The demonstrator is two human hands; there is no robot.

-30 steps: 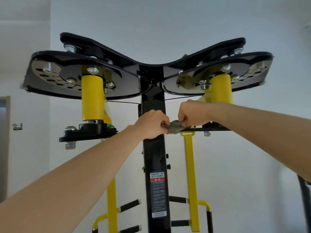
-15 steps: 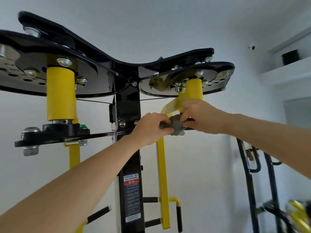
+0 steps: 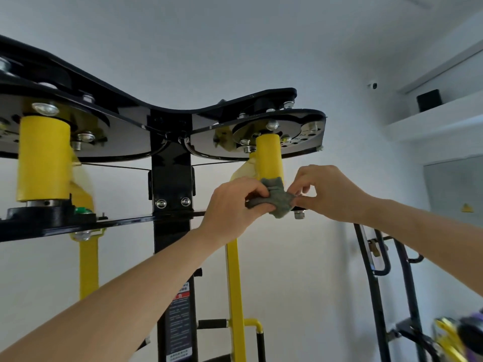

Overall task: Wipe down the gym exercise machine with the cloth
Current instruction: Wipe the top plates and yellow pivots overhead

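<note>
The left hand (image 3: 232,205) and right hand (image 3: 329,192) each pinch the crumpled grey fabric cloth (image 3: 277,201) between curled fingers, one from either side. The cloth sits at the foot of the gym machine's yellow cylindrical sleeve (image 3: 269,158), just above the fingertips.

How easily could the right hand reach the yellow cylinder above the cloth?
Probably yes: the right hand pinches the cloth just beside the base of the yellow cylinder, and nothing stands between them. Its fingers are busy with the cloth, which the left hand also grips.
</note>
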